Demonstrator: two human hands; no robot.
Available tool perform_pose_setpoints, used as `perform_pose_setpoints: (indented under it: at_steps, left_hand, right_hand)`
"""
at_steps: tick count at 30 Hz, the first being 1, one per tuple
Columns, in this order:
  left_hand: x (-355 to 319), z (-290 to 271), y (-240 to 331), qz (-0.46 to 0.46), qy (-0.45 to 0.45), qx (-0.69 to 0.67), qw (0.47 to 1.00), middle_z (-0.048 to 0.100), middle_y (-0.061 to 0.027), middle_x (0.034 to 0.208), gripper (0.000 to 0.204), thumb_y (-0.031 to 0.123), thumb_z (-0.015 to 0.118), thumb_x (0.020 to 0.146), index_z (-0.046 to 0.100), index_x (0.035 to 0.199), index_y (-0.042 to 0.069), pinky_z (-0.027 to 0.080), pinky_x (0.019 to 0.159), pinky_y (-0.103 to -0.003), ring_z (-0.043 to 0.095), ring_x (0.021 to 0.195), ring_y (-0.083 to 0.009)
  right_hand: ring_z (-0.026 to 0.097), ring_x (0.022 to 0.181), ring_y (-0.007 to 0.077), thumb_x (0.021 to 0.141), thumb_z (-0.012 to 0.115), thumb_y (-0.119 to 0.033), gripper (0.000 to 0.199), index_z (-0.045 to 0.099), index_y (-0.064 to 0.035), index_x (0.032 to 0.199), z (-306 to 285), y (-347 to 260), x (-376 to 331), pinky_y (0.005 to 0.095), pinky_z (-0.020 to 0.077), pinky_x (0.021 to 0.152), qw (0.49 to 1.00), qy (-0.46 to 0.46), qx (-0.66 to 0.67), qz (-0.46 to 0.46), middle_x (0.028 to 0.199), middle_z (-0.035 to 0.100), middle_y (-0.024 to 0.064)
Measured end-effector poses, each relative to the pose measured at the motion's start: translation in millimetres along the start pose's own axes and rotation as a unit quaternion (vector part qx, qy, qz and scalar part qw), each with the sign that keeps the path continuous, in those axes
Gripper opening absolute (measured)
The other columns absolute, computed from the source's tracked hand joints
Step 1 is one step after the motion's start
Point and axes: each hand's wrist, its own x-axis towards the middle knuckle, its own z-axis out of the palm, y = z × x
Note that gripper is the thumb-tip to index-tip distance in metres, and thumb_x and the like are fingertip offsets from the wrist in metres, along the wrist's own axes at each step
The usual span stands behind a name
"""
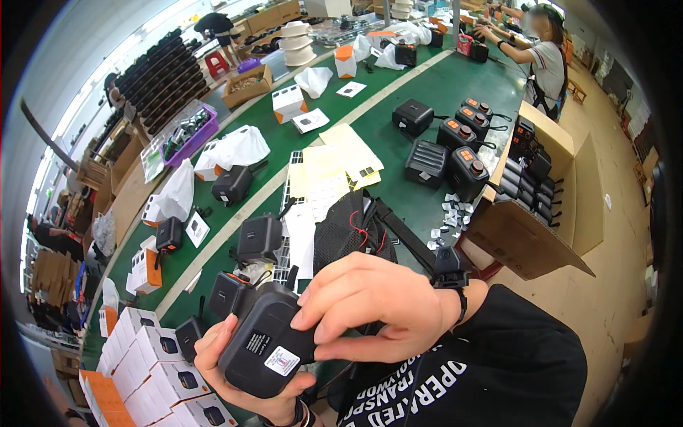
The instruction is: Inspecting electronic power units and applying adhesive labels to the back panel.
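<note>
1. Black case (274,324) sits in the person's hands at about seven o'clock, white sticker (282,361) facing the camera.
2. Left hand (267,406) is clamped around it, fingers near its nine o'clock, thumb around five.
3. Right hand (377,299) has fingertips on its two o'clock edge; can't tell if they're pinching anything small, tbh.
4. Step in hand looks like working on that edge, judging by the fingers.
5. Next move probably calls for a firm left grip and a light right touch.

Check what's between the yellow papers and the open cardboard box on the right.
Head view: black boxy devices, some with orange parts, on the green tabletop, with small white pieces nearer the wearer.
</note>
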Motion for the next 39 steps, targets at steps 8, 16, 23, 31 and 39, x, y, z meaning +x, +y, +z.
perform_pose_setpoints:
  at_steps: [8,16,23,31,39]
  left_hand:
    - [1,1,-2,0.050,-0.045,-0.029,0.997,0.049,-0.0116,0.100,0.099,0.063,0.078,0.040,0.041,0.108,0.001,0.042,0.082,-0.035,0.048,0.096,-0.0223]
    - [17,24,-30,-0.122,-0.362,-0.086,0.920,0.042,-0.0120,0.119,0.103,0.049,0.080,0.049,0.036,0.126,-0.003,0.031,0.096,-0.034,0.043,0.110,-0.0235]
    - [206,55,-117,-0.168,-0.166,0.148,0.960,0.047,-0.0151,0.112,0.067,0.031,0.064,0.079,0.032,0.132,0.006,0.041,0.083,-0.030,0.049,0.098,-0.0209]
    - [263,141,-270,-0.176,-0.285,0.333,0.881,0.037,-0.0245,0.130,0.105,0.045,0.076,0.061,0.019,0.137,-0.001,0.035,0.095,-0.038,0.042,0.117,-0.0327]
    - [264,180,-298,-0.243,-0.344,0.413,0.808,0.039,-0.0288,0.124,0.110,0.042,0.080,0.050,0.024,0.130,-0.008,0.038,0.092,-0.036,0.042,0.114,-0.0337]
  right_hand:
    - [0.046,0.108,0.0319,0.064,0.076,-0.015,0.063,0.045,0.0011,0.117,-5,-4,5,0.0388,0.0374,0.091,0.999,-0.028,-0.018,0.029,0.119,0.047,0.0168]
    - [0.054,0.100,0.0270,0.063,0.076,-0.018,0.063,0.047,-0.0020,0.116,-34,22,-51,0.0335,0.0437,0.084,0.971,-0.073,-0.050,0.224,0.108,0.054,0.0144]
    - [0.044,0.114,0.0314,0.059,0.065,0.002,0.060,0.047,-0.0062,0.116,-120,79,-98,0.0451,0.0320,0.099,0.849,-0.003,-0.479,0.221,0.117,0.048,0.0145]
    - [0.039,0.122,0.0281,0.073,0.052,0.002,0.044,0.052,-0.0093,0.115,-143,99,-136,0.0486,0.0273,0.100,0.783,-0.052,-0.576,0.228,0.128,0.044,0.0097]
    - [0.033,0.125,0.0318,0.068,0.065,-0.004,0.061,0.044,-0.0059,0.125,-142,91,-134,0.0478,0.0286,0.100,0.861,0.014,-0.423,0.283,0.134,0.036,0.0156]
